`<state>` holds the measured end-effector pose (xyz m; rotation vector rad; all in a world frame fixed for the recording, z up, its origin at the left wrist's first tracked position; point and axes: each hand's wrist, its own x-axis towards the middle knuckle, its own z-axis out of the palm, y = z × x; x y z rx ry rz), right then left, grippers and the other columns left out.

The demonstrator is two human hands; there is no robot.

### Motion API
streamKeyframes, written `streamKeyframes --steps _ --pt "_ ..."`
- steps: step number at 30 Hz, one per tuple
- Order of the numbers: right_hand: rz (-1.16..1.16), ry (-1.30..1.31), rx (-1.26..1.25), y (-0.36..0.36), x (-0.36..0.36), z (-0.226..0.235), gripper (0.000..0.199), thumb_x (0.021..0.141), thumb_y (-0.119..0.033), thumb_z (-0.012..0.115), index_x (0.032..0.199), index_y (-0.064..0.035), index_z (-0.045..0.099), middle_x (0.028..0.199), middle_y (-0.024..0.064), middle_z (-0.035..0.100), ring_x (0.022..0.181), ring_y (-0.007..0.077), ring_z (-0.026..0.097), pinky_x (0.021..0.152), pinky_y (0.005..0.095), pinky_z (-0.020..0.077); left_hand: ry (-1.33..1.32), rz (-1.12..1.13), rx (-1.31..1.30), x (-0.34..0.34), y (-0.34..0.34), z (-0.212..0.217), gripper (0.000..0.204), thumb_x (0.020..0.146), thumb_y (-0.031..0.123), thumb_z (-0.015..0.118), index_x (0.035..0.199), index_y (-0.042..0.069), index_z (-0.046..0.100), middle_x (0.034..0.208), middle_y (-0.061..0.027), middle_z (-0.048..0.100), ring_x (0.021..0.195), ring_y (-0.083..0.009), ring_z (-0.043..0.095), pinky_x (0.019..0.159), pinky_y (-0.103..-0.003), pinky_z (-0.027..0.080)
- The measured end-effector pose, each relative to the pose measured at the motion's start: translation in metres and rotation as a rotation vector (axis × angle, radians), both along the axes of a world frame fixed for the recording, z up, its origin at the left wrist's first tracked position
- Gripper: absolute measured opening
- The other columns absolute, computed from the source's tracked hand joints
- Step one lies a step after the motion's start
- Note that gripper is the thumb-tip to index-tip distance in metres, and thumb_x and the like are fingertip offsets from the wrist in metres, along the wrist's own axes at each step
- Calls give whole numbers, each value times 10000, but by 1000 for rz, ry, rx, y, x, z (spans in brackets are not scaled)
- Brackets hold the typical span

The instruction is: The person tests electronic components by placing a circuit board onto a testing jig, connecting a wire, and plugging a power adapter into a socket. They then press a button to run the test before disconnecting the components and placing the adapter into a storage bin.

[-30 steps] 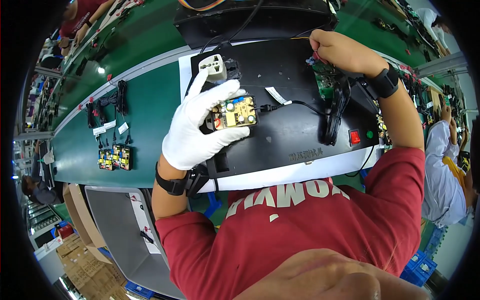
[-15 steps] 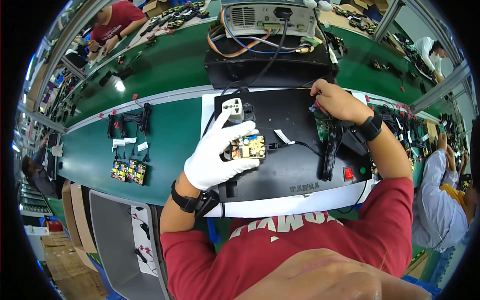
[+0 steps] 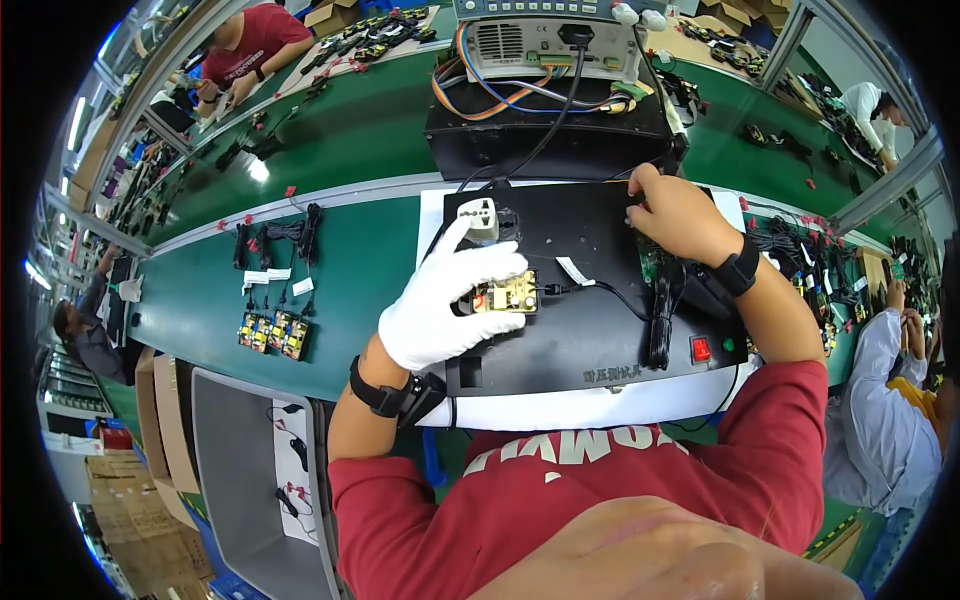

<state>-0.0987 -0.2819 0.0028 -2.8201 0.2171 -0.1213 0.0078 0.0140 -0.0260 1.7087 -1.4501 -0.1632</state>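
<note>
Seen from the head camera, the left hand (image 3: 440, 305) wears a white glove and lies on a black test fixture (image 3: 590, 330) that sits on the green desk (image 3: 340, 270). Its fingers (image 3: 487, 268) are spread, reaching over and around a small yellowish circuit board (image 3: 503, 297) that rests on the fixture's top; the thumb points up toward a white plug adapter (image 3: 480, 217) set at the fixture's far left corner. Whether the glove actually grips the board or only rests against it cannot be told.

The right hand (image 3: 678, 215) is bare, with a dark band at the wrist, and sits at the fixture's far right edge. Its fingers are curled and pressed together on something small there; what they pinch is hidden under the hand. Just below this hand stands a green circuit board (image 3: 652, 268), and a black cable (image 3: 659, 325) runs down the fixture toward a red switch (image 3: 701, 349). A thin black wire leads from the yellowish board to the right, passing a white label strip (image 3: 573, 270).

Behind the fixture stands a grey instrument (image 3: 545, 45) on a black box. On the desk to the left lie a row of small yellow boards (image 3: 272, 331) and bundled black cables (image 3: 275, 237). A grey bin (image 3: 250, 470) sits at the lower left.
</note>
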Motion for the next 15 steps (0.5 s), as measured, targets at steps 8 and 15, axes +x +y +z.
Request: streamKeyframes --steps 8,15 --pt "-25 -693 427 26 -73 54 291 907 -75 593 1194 -35 571 760 28 615 657 72 539 575 235 412 -582 88 229 -23 -12 45 230 695 289 791 844 146 689 872 -59 657 1009 -294 599 1093 -573 259" --pt "422 -846 917 3 -113 110 429 890 -251 649 1181 47 548 868 46 586 773 67 516 670 228 394 -531 523 -121 -40 9 58 281 678 333 829 798 139 663 891 -56 661 919 -260 636 1065 -542 316"
